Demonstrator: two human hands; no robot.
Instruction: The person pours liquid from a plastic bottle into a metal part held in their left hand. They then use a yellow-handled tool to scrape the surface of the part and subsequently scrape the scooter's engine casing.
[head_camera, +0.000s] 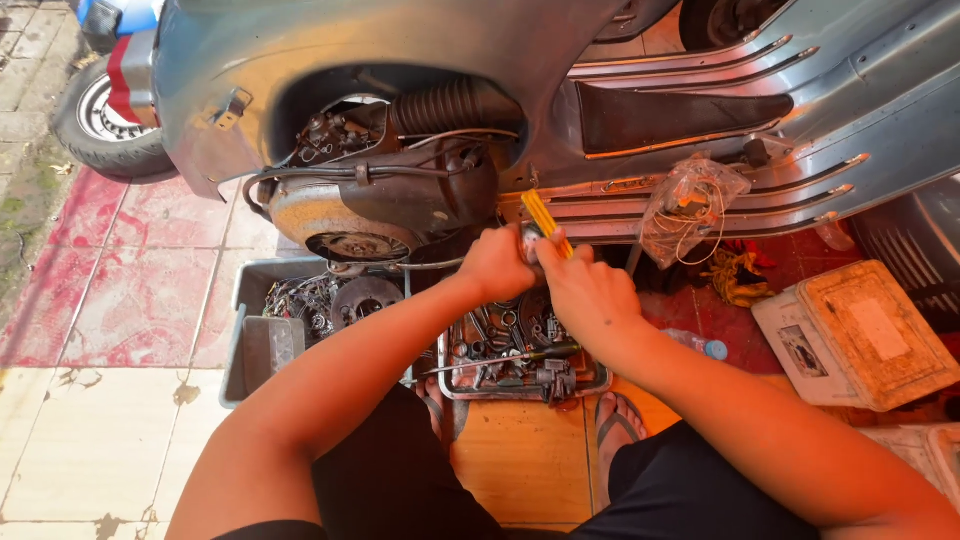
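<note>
A silver scooter body (400, 40) lies on its side with the engine (390, 180) exposed in the wheel arch. My right hand (590, 290) grips a yellow-handled screwdriver (545, 222) that points up toward the scooter's lower edge. My left hand (495, 262) is closed around a small metal part (528, 243) right against the screwdriver. Both hands meet just below the engine case, above a metal tray (520, 350) of tools.
A grey plastic bin (265, 345) with engine parts stands at the left. A worn white box (855, 335) sits at the right. A plastic bag with wires (690, 205) hangs on the floorboard. A wheel (100, 120) is at far left. My sandalled feet (615, 420) rest near the tray.
</note>
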